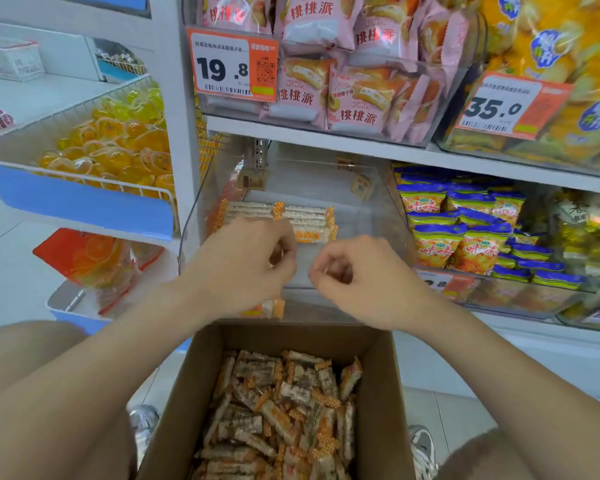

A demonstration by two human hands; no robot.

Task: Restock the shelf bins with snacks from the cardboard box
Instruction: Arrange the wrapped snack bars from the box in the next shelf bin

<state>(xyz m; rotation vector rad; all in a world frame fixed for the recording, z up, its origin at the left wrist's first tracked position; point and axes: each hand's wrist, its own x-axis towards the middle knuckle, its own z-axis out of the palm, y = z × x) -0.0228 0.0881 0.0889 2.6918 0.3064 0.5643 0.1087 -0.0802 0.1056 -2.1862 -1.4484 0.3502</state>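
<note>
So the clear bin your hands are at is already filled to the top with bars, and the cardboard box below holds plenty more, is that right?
Not quite: the head view shows the clear bin mostly bare, with only a short row of bars at its back left. The cardboard box below does hold plenty more.

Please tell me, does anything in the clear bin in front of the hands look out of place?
Yes. Behind the neat row of orange-ended snack bars, two small brownish packets lie loose at the back of the clear bin. They look unlike the bars, so they are probably strays.
</note>
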